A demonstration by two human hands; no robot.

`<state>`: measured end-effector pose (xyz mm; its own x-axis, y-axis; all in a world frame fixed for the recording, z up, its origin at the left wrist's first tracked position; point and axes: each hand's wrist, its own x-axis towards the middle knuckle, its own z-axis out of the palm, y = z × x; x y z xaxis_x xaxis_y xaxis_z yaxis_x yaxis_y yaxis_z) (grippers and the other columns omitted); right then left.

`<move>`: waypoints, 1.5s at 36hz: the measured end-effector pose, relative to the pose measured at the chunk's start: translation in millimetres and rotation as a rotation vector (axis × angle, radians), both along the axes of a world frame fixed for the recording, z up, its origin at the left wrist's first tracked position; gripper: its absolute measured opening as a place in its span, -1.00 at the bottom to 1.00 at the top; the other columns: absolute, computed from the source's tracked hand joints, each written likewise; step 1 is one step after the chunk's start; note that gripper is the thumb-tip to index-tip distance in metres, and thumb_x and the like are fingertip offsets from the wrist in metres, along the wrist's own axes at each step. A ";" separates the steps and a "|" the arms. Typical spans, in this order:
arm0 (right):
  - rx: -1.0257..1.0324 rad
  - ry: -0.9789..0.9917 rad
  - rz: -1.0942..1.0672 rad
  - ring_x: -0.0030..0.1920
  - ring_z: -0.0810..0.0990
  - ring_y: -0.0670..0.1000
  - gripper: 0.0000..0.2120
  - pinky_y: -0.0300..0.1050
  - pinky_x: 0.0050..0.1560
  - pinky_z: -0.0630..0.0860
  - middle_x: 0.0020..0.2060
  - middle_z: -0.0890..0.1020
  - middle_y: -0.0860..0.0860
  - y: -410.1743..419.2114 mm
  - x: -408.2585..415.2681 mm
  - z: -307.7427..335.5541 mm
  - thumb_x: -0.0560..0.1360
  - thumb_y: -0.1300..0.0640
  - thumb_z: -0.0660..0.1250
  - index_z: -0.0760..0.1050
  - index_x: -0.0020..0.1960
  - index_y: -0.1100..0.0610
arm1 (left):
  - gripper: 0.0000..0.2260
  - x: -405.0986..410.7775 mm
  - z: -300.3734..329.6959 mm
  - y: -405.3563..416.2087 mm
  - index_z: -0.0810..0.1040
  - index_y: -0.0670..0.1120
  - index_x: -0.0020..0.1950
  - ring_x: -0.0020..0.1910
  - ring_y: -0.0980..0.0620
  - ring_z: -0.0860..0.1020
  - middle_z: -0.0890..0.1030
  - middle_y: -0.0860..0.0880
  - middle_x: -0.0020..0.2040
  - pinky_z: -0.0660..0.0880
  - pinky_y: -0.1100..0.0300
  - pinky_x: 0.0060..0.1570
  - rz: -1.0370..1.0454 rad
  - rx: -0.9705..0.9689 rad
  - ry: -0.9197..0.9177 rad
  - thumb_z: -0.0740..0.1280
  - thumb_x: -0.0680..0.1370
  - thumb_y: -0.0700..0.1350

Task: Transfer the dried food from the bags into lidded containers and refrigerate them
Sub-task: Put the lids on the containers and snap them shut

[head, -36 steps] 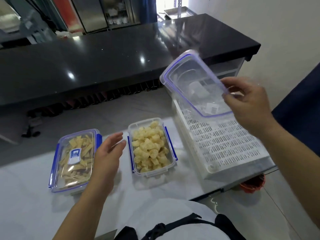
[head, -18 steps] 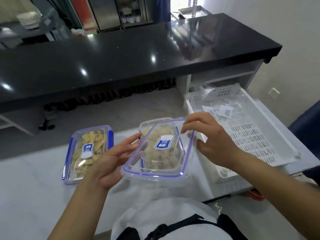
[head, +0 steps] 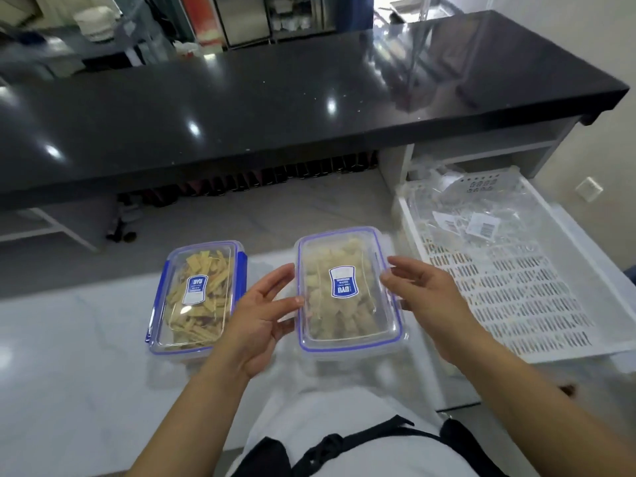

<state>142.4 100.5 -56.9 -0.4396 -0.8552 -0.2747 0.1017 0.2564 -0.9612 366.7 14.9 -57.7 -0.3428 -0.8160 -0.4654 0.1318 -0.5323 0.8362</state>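
I see left hand [head: 261, 318] and right hand [head: 425, 304], fingers spread, flanking clear rectangular blue-rimmed lid [head: 347, 290] between them; contact unclear.

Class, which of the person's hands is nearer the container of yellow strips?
Left. The left hand lies beside the strip container; the right hand is beyond the cube container.

A white table [head: 69, 356] holds two lidded clear containers of dried food. The left hand [head: 261, 321] and right hand [head: 426, 304], fingers relaxed, flank the right container [head: 347, 290]. The left container [head: 199, 297] sits beside it; a white slotted crate [head: 516, 287] holds empty bags.
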 end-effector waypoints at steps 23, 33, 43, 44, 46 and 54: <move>0.148 0.399 0.020 -0.13 0.58 -0.05 -0.68 -0.03 0.02 0.54 0.11 0.49 -0.02 -25.9 14.9 -39.1 0.53 0.20 0.37 0.53 0.15 -0.19 | -0.51 -14.1 -44.8 -6.1 0.43 0.15 0.48 0.12 0.30 0.51 0.54 0.12 0.28 0.53 0.47 -0.24 -0.114 -0.301 -0.417 0.42 0.59 -0.14; 0.219 0.442 0.062 -0.13 0.59 -0.11 -0.67 0.01 0.01 0.58 0.12 0.51 -0.03 -8.9 16.7 -40.3 0.54 0.16 0.38 0.55 0.28 -0.05 | -0.51 -4.9 -50.0 -0.6 0.43 0.20 0.47 0.29 0.18 0.51 0.56 0.16 0.30 0.58 0.36 -0.12 -0.153 -0.289 -0.436 0.42 0.58 -0.10; 0.180 0.384 0.026 -0.16 0.63 0.09 -0.62 0.11 -0.03 0.62 -0.08 0.67 0.01 -28.6 16.8 -28.8 0.50 0.24 0.39 0.48 -0.07 -0.28 | -0.55 -19.1 -47.1 -15.5 0.47 0.12 0.46 0.18 0.21 0.57 0.60 0.10 0.24 0.62 0.27 -0.08 -0.090 -0.279 -0.379 0.38 0.60 -0.20; 0.191 0.370 0.026 -0.16 0.64 0.09 -0.60 0.09 -0.03 0.62 -0.14 0.67 -0.04 -31.6 15.8 -27.0 0.49 0.25 0.38 0.46 -0.12 -0.29 | -0.55 -20.4 -46.7 -17.4 0.47 0.12 0.46 0.19 0.20 0.57 0.60 0.09 0.25 0.63 0.26 -0.06 -0.091 -0.283 -0.387 0.38 0.61 -0.20; 0.190 0.338 0.024 -0.21 0.63 0.03 -0.57 0.05 -0.04 0.62 -0.23 0.63 -0.18 -32.1 14.7 -25.4 0.49 0.27 0.39 0.43 -0.17 -0.30 | -0.54 -19.4 -46.4 -17.0 0.48 0.11 0.45 0.16 0.24 0.58 0.60 0.08 0.25 0.63 0.27 -0.07 -0.094 -0.289 -0.385 0.39 0.60 -0.22; 0.159 0.322 0.074 -0.12 0.56 -0.11 -0.49 -0.15 -0.10 0.53 -0.01 0.50 -0.27 16.9 23.4 -38.9 0.50 0.30 0.43 0.37 0.18 -0.25 | -0.49 4.7 -54.7 24.8 0.47 0.21 0.43 0.19 0.18 0.54 0.58 0.13 0.22 0.55 0.42 -0.09 -0.153 -0.321 -0.498 0.48 0.53 -0.12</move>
<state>165.8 117.4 -95.7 -0.4641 -0.8453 -0.2647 -0.2237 0.4009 -0.8884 371.4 39.8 -112.5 -0.2714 -0.9009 -0.3387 -0.3742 -0.2254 0.8995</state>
